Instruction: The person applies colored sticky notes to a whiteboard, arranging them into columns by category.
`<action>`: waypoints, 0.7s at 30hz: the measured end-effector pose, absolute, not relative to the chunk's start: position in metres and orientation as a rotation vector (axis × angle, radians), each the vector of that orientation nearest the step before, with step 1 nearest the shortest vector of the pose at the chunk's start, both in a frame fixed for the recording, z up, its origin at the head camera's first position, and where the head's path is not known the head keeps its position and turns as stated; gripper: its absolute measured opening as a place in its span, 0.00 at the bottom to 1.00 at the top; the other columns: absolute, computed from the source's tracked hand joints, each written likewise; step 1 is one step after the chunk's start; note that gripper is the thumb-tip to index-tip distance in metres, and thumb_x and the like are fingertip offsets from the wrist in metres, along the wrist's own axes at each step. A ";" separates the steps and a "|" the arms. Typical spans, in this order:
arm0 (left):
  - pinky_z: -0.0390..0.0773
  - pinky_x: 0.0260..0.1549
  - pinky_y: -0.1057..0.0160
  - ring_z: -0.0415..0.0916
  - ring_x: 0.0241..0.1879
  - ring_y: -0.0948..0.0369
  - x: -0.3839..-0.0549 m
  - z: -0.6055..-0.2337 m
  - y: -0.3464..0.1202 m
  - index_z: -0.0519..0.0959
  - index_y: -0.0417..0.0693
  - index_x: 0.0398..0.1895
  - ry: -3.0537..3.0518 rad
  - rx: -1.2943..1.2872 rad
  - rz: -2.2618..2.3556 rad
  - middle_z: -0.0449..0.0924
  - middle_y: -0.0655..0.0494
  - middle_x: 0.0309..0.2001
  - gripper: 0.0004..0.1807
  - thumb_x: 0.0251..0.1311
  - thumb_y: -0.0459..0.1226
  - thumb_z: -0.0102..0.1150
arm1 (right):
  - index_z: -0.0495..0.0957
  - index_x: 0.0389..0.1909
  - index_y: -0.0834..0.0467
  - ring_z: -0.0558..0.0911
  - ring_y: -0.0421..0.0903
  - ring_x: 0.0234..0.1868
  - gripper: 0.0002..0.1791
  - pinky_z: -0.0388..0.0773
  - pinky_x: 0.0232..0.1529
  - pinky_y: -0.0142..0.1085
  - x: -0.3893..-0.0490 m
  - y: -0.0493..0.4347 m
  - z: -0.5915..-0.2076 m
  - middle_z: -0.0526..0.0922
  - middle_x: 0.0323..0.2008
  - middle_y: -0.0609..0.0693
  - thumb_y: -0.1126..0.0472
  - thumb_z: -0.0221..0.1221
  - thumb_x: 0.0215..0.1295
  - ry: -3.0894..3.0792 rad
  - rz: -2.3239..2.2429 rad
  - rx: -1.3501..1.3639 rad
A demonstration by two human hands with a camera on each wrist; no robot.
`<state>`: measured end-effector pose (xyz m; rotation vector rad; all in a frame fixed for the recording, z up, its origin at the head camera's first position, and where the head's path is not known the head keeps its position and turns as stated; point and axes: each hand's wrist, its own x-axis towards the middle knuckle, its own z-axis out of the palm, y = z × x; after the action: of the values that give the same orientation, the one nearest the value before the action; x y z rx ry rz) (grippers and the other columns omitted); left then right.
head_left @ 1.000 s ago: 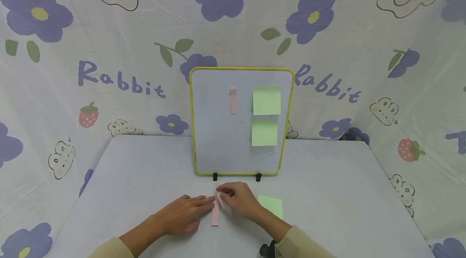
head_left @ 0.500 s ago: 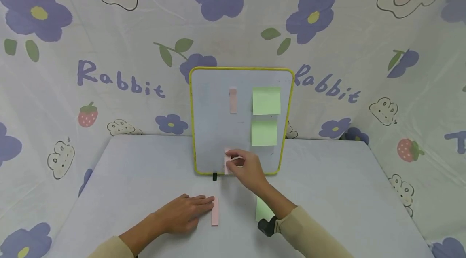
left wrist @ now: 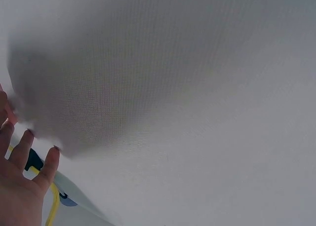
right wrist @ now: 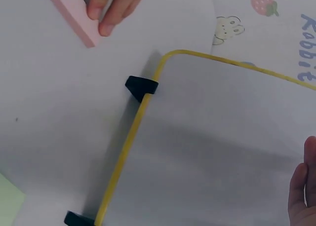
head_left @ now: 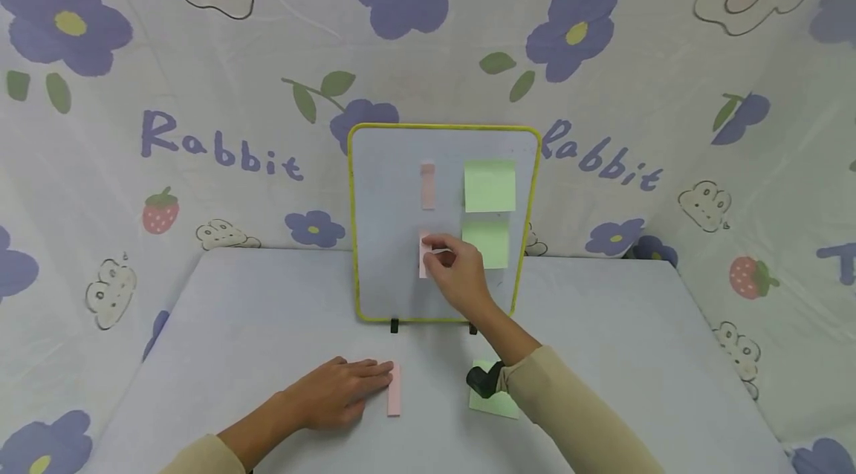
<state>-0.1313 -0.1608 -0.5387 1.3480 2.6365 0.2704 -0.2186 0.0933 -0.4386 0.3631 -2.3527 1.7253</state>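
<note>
A thin pink sticky note [head_left: 423, 267] is pinched between the thumb and fingers of my right hand [head_left: 463, 275], held at the middle of the whiteboard [head_left: 388, 236]. Whether the note touches the board cannot be told. On the table my left hand [head_left: 336, 394] lies with extended fingers, their tips against the upper end of a narrow pink sticky note pad [head_left: 394, 392]; the right wrist view also shows this pad [right wrist: 74, 16]. Another pink note [head_left: 429, 186] sticks higher on the board. In the right wrist view only part of the right hand [right wrist: 301, 186] shows.
Two green sticky notes are on the board's right side, an upper one [head_left: 490, 186] and a lower one [head_left: 496, 247] partly behind my right hand. Below the right forearm lies a green sticky note pad [head_left: 493, 406]. Small black feet [head_left: 394, 325] support the yellow-rimmed board.
My right hand has pulled a pink note off the pad and carried it up from the table to the middle of the board. The left hand has stayed at the pad.
</note>
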 end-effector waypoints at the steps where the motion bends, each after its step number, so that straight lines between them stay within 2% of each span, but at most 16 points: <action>1: 0.81 0.52 0.48 0.76 0.69 0.55 -0.131 -0.539 -0.161 0.76 0.49 0.72 2.634 1.345 0.276 0.73 0.58 0.74 0.27 0.69 0.34 0.53 | 0.85 0.51 0.68 0.89 0.58 0.42 0.13 0.80 0.37 0.24 -0.220 0.093 -0.437 0.88 0.48 0.63 0.73 0.61 0.68 -2.347 1.725 0.351; 12: 0.80 0.55 0.47 0.74 0.71 0.56 -0.133 -0.537 -0.160 0.75 0.51 0.73 2.607 1.308 0.273 0.71 0.59 0.75 0.27 0.70 0.34 0.51 | 0.85 0.51 0.68 0.87 0.57 0.41 0.13 0.78 0.35 0.24 -0.233 0.092 -0.434 0.87 0.47 0.63 0.73 0.57 0.69 -2.360 1.702 0.256; 18: 0.81 0.54 0.48 0.75 0.70 0.56 -0.135 -0.538 -0.158 0.76 0.50 0.72 2.615 1.327 0.236 0.72 0.59 0.75 0.27 0.70 0.35 0.52 | 0.85 0.52 0.68 0.86 0.55 0.45 0.14 0.78 0.40 0.25 -0.235 0.092 -0.433 0.87 0.48 0.63 0.73 0.57 0.69 -2.373 1.705 0.232; 21: 0.81 0.54 0.48 0.76 0.69 0.57 -0.135 -0.538 -0.156 0.77 0.50 0.71 2.632 1.334 0.236 0.74 0.58 0.74 0.26 0.70 0.35 0.52 | 0.85 0.52 0.69 0.85 0.56 0.46 0.14 0.80 0.45 0.30 -0.235 0.091 -0.434 0.87 0.49 0.63 0.73 0.57 0.69 -2.381 1.698 0.232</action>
<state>-0.1347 -0.1563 -0.5375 1.3344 2.6319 0.2364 -0.2352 0.0915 -0.4338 0.2319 -2.3811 1.6977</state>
